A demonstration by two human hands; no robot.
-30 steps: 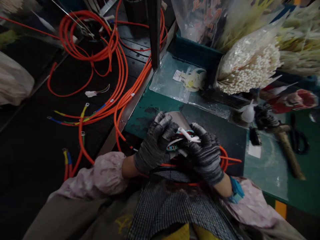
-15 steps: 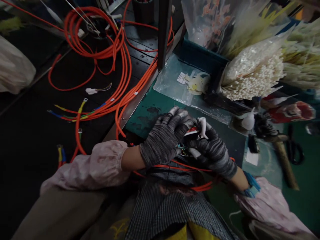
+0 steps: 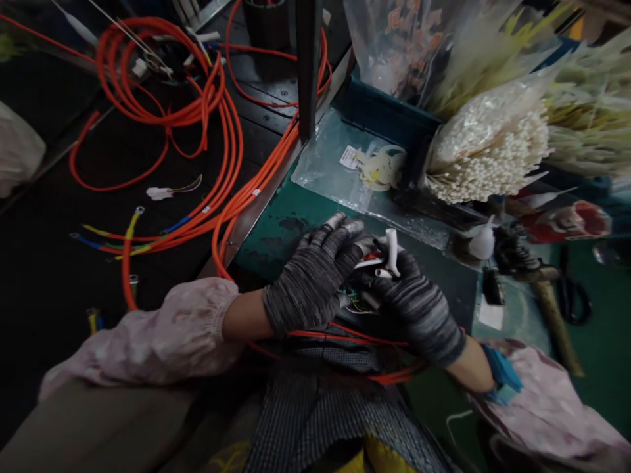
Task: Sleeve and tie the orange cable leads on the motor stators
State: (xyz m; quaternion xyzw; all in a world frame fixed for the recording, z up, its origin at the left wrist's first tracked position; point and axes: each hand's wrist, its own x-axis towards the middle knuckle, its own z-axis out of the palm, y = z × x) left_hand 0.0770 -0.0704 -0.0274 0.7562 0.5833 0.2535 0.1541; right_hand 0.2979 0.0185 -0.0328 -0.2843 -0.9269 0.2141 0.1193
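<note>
My left hand (image 3: 313,282), in a grey striped glove, curls over a small bundle of wires from the left. My right hand (image 3: 417,305), gloved alike, closes on the same bundle from the right. Between the fingers stands a bent white sleeve (image 3: 392,251), with a bit of red beside it. Below it show thin coloured wires (image 3: 361,305) and a small green part. My fingers hide most of the bundle, and its exact make-up cannot be made out. Orange cables (image 3: 340,334) lie just under my hands, across my lap.
A coil of orange cable (image 3: 162,121) lies on the dark surface at left, near a white connector (image 3: 160,192). A dark post (image 3: 307,72) rises ahead. Right are a plastic bag (image 3: 325,154), wrapped white stems (image 3: 493,157), a hammer (image 3: 559,322) and black-handled scissors (image 3: 574,295).
The white sleeve has turned more upright between my fingers. Both hands stay on the bundle. The whole view has shifted slightly, with the surroundings now further left.
</note>
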